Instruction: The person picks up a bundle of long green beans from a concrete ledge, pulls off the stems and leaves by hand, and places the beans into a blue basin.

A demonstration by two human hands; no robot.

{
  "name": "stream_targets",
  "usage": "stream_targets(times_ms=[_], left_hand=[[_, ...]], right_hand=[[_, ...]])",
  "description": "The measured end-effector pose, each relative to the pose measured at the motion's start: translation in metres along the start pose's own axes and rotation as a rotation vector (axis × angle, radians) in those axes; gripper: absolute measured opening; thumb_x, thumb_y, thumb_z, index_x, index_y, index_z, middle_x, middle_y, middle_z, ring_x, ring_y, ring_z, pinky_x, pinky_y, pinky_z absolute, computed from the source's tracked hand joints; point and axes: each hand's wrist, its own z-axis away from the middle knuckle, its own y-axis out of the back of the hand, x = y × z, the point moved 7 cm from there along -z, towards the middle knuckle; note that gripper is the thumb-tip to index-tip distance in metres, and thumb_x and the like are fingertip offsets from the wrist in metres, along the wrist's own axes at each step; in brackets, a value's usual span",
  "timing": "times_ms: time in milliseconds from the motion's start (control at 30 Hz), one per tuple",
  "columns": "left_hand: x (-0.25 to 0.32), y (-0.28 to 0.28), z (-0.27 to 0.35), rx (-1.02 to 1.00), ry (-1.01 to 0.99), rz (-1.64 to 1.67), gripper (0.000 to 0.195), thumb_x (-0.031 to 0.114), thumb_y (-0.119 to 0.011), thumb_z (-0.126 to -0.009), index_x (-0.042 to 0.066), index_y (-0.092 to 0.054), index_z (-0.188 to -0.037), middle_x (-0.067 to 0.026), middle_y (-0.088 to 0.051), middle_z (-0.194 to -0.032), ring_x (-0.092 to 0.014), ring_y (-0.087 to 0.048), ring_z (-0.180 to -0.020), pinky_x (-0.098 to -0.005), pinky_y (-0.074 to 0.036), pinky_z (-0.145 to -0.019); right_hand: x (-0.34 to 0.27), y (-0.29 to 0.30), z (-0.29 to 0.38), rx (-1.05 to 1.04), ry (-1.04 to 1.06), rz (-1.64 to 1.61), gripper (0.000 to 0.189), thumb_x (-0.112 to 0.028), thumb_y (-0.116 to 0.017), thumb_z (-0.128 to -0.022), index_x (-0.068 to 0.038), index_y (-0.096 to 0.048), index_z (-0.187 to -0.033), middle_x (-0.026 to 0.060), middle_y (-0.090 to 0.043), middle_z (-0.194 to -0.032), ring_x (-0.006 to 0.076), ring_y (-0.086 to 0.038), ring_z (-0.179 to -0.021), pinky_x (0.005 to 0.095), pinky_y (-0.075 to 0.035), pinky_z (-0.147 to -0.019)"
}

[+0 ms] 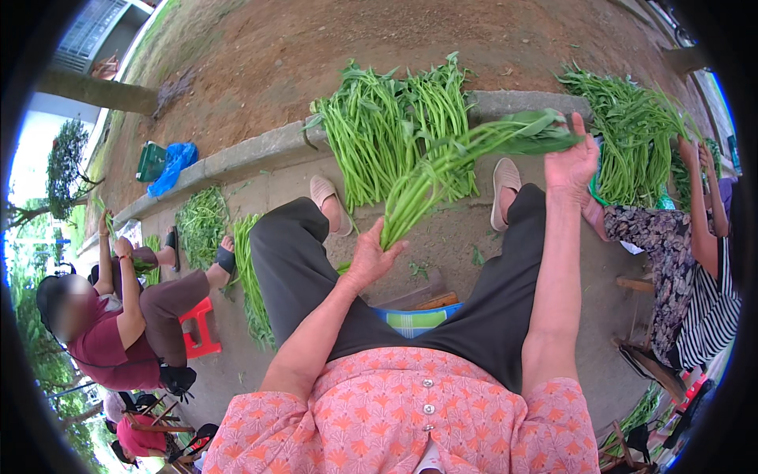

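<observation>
A bunch of long green water spinach stems (438, 172) stretches slantwise between my two hands above my lap. My left hand (370, 255) is closed around the cut stem ends. At the leafy end, my right hand (571, 157) holds the leaf tips between thumb and fingers, palm partly turned up. Beyond my knees, a thick pile of water spinach (379, 130) leans over a concrete kerb (266, 148), its leaves on the far side and its stems towards me. Another row of stems (251, 278) lies beside my left leg, partly hidden by it.
To the left a person (112, 332) sits by a red plastic stool (201, 329), handling greens near a leafy heap (203, 225). At right another person (669, 237) works at a large pile of greens (633, 142). A blue plastic bag (177, 166) lies at the kerb.
</observation>
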Motion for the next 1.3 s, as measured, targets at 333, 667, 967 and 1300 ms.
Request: stream_targets(times_ms=[333,667,967,1300], left_hand=[[0.006,-0.004,-0.005,0.017,0.182,0.312,0.035,0.011,-0.065,-0.076,0.001,-0.050,-0.106,-0.0010,-0.058,-0.081,-0.006,-0.050,-0.070,-0.0224,-0.042,-0.062],[0.039,-0.011,-0.007,-0.074,-0.032,0.214,0.039,0.009,-0.065,-0.076,0.000,-0.048,-0.110,-0.0042,-0.059,-0.093,-0.008,-0.051,-0.082,-0.0249,-0.043,-0.073],[0.043,-0.010,-0.005,-0.068,-0.100,0.267,0.039,0.017,-0.065,-0.078,0.001,-0.048,-0.109,-0.0075,-0.060,-0.080,-0.011,-0.054,-0.071,-0.0273,-0.045,-0.066],[0.041,-0.024,-0.003,-0.316,0.195,0.666,0.047,0.045,-0.047,-0.086,0.003,-0.042,-0.106,-0.0047,-0.050,-0.074,-0.010,-0.047,-0.057,-0.0238,-0.040,-0.052]], right_hand=[[0.048,-0.010,0.034,-0.129,-0.206,0.873,0.019,-0.011,-0.054,-0.083,0.001,-0.057,-0.096,0.0094,-0.060,-0.083,0.0169,-0.059,-0.070,0.0298,-0.051,-0.064],[0.120,-0.051,0.095,-0.441,-0.506,0.969,0.019,-0.018,-0.062,-0.080,-0.002,-0.060,-0.089,-0.0012,-0.055,-0.067,0.0059,-0.048,-0.052,0.0197,-0.039,-0.048],[0.123,-0.032,0.083,-0.243,-0.535,0.683,0.010,-0.011,-0.061,-0.079,-0.002,-0.059,-0.082,0.0013,-0.056,-0.063,0.0076,-0.049,-0.048,0.0205,-0.039,-0.043],[0.129,-0.036,0.088,-0.284,-0.492,0.821,0.014,-0.013,-0.059,-0.081,-0.001,-0.060,-0.087,0.0020,-0.058,-0.066,0.0062,-0.050,-0.050,0.0190,-0.040,-0.044]])
